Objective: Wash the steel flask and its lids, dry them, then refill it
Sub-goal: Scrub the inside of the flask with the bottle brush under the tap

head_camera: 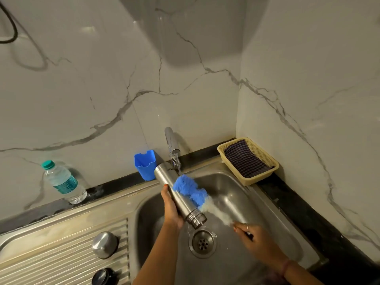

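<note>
Far left of the sink basin, on the dark counter edge against the marble wall: plastic water bottle, teal cap, leaning. On the ribbed drainboard left of the basin: domed steel lid, and nearer the camera a second, darker lid, partly cut off by the frame edge. Behind the basin's left rear corner: blue plastic holder, upright against the wall. Over the basin, left half: left hand wrapped round the steel flask, gripping mid-body; flask tilted, base up toward the tap, open mouth down toward the drain. Water running from the tap onto the flask's upper side. Pressed against the flask's right side: blue bottle brush, bristles touching the steel, white lower section blurred. Right of the drain: right hand pinching the brush handle, fingers curled round it, ring on one finger. Right rear corner beyond the basin: cream plastic basket holding a dark checked cloth.
</note>
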`<action>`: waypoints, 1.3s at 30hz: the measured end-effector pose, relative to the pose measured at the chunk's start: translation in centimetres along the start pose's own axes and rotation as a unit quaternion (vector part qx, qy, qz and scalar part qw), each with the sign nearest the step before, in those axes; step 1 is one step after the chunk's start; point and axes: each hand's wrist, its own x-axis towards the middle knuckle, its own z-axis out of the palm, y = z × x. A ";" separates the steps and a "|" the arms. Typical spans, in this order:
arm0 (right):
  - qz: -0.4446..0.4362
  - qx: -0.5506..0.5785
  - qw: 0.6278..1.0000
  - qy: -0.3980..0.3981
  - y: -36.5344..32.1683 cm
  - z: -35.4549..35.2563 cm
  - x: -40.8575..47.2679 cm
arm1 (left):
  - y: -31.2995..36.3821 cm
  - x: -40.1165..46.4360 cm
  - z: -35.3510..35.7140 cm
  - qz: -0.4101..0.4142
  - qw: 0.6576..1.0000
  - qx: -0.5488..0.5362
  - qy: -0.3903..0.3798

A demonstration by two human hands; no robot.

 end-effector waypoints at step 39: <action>0.050 -0.014 0.998 0.028 -1.5 -0.5 -1.2 | 2.2 -0.5 1.8 0.062 0.984 -0.149 0.074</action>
